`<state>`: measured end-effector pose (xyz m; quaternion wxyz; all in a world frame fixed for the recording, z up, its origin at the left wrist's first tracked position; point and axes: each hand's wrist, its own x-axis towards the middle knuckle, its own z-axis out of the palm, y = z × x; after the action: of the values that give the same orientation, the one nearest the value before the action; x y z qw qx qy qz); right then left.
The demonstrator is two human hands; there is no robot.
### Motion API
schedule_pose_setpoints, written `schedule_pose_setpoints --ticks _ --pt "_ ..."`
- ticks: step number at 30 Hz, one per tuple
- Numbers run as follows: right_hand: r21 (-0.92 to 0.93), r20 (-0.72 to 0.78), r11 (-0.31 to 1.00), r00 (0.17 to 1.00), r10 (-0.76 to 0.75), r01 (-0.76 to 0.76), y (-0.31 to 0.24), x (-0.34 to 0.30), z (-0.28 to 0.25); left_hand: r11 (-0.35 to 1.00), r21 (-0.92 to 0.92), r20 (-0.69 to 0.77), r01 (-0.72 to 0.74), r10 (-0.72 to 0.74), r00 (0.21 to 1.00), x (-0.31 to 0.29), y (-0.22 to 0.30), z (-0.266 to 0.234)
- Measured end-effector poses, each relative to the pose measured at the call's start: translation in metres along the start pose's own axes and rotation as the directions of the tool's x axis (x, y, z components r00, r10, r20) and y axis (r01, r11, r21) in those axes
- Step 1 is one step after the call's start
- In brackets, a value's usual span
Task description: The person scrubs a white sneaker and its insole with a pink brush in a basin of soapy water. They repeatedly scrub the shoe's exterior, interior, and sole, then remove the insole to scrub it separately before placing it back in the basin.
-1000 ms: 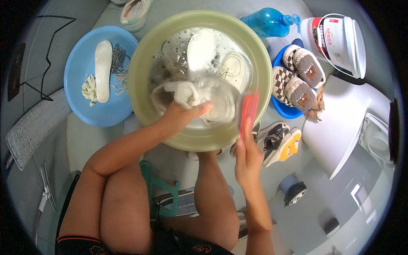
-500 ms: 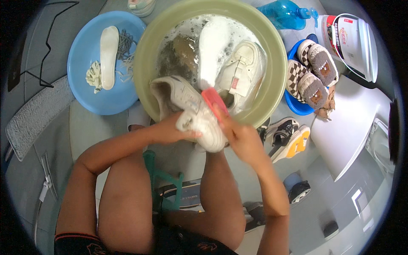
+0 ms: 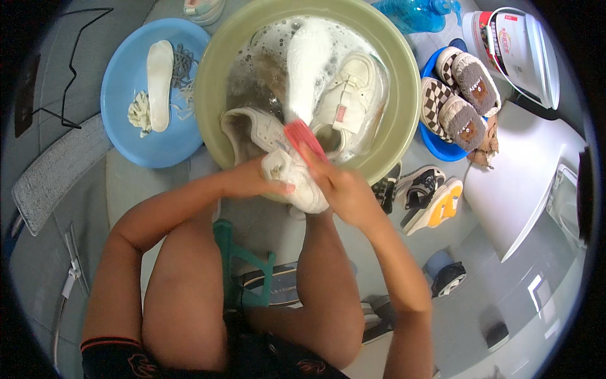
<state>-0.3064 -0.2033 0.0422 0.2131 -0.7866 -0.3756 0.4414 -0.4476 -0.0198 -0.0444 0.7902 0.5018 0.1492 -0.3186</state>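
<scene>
My left hand is closed around a white sneaker, tilted over the near rim of a large olive-green basin. My right hand grips a red scrub brush, held against the sneaker's side; its bristles are hidden. A second white sneaker lies in the basin's sudsy, murky water. Beside it is a long white insole-shaped piece, its near end close to the brush.
At left, a light-blue basin holds a white insole and shoelaces. On the right are checkered slippers in a blue basin, a white bucket, a blue bottle and sandals. A green stool is below me.
The brush and my right hand have shifted slightly left along the sneaker. My left hand keeps its hold, and the whole view has moved a little.
</scene>
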Motion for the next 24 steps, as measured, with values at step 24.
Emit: schedule_pose_setpoints --ticks 24 --pt "-0.004 0.166 0.965 0.952 0.257 -0.26 -0.026 -0.079 -0.018 0.98 0.177 -0.055 -0.093 0.105 0.993 -0.007 -0.007 -0.003"
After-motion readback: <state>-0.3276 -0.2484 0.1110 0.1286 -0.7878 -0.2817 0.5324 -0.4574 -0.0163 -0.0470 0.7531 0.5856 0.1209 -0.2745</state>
